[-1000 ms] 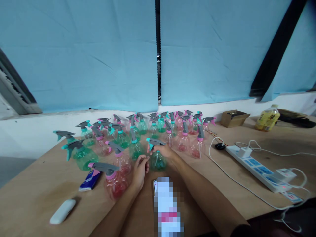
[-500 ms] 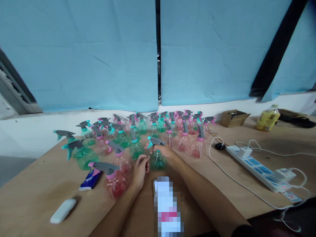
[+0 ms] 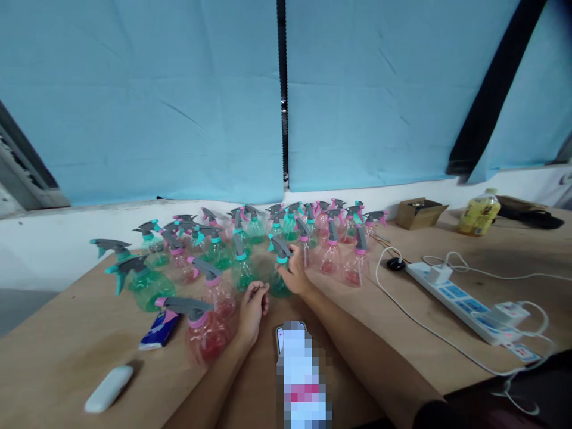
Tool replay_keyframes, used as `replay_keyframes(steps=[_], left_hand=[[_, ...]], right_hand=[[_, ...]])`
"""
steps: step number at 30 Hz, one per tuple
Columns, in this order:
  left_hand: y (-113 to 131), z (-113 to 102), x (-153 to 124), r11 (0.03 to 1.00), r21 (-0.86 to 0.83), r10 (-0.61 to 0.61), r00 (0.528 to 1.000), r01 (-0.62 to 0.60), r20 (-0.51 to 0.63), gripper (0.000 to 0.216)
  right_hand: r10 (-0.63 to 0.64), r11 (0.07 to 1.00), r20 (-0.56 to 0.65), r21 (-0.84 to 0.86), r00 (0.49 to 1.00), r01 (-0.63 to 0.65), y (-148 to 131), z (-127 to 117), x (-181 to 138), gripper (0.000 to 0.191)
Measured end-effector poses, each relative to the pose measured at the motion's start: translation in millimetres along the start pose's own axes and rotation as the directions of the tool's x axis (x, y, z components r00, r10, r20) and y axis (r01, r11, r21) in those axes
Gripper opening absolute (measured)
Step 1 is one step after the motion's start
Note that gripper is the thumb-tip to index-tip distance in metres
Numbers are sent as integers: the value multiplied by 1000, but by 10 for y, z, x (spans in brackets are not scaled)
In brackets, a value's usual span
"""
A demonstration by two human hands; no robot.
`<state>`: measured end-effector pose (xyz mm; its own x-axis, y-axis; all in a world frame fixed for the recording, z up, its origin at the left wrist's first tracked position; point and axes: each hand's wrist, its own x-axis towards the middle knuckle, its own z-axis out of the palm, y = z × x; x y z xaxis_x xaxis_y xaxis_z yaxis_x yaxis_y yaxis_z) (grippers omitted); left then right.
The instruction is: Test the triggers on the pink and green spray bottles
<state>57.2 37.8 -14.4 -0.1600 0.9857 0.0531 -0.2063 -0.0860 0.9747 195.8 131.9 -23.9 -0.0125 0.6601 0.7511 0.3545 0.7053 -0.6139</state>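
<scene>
A green spray bottle [image 3: 279,288] with a grey and turquoise trigger head stands upright in front of me. At its right side, my right hand [image 3: 295,275] has the thumb across the front of the neck and the fingers on the far side, partly hidden. My left hand [image 3: 254,305] is loosely curled, with nothing seen in it, just left of that bottle. Behind it stands another green spray bottle [image 3: 245,271]. Nearer and to the left, a red spray bottle [image 3: 208,341] stands beside my left forearm.
Several pink and green spray bottles [image 3: 329,260] crowd the table's back. At the left lie a blue packet [image 3: 159,329] and a white case [image 3: 109,389]. A phone [image 3: 280,336], mostly blurred out, lies between my forearms. Rightward are a power strip [image 3: 460,304], cardboard box [image 3: 420,214] and yellow drink bottle [image 3: 478,215].
The green spray bottle has turned so its nozzle points further away from me, and has shifted slightly back. My right hand has moved round to its right side. My left hand stays put.
</scene>
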Motion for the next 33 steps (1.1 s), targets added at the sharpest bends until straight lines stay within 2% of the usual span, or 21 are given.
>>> replay_keyframes(steps=[2,7,12,16,19,23,28,31,33], left_hand=[[-17,-11,7,1000,14,5,1000,-5,6,29],[-57,-40,25,999,25,23,999,-24,23,29],[-29,-26,8,999,29,23,1000,-23,19,30],[1,-5,-10,999,48,24,999,-25,24,31],[2,-4,-7,999,42,16,1000,-16,19,31],[-14,-20,5,999,38,17,1000,-18,26,30],[-8,-20,-5,998,58,27,999,-29,29,30],[8,-10,-16,998,56,22,999,-23,24,30],[13,-8,-17,998,53,20,1000,-21,20,30]], right_hand=[[-1,996,-15,-85,1000,0,23,22,-10,46],[55,968,-39,-243,998,-63,52,95,-50,52],[95,943,-28,-318,995,-99,69,156,-101,54],[95,949,-16,-300,995,-95,74,149,-127,50],[37,962,2,-270,999,-35,98,142,-135,52],[-21,988,30,-150,999,26,158,172,-134,58],[3,1000,118,-31,993,0,221,214,-149,63],[1,1000,130,-28,991,2,185,194,-150,64],[-12,998,84,-66,996,18,119,145,-138,60]])
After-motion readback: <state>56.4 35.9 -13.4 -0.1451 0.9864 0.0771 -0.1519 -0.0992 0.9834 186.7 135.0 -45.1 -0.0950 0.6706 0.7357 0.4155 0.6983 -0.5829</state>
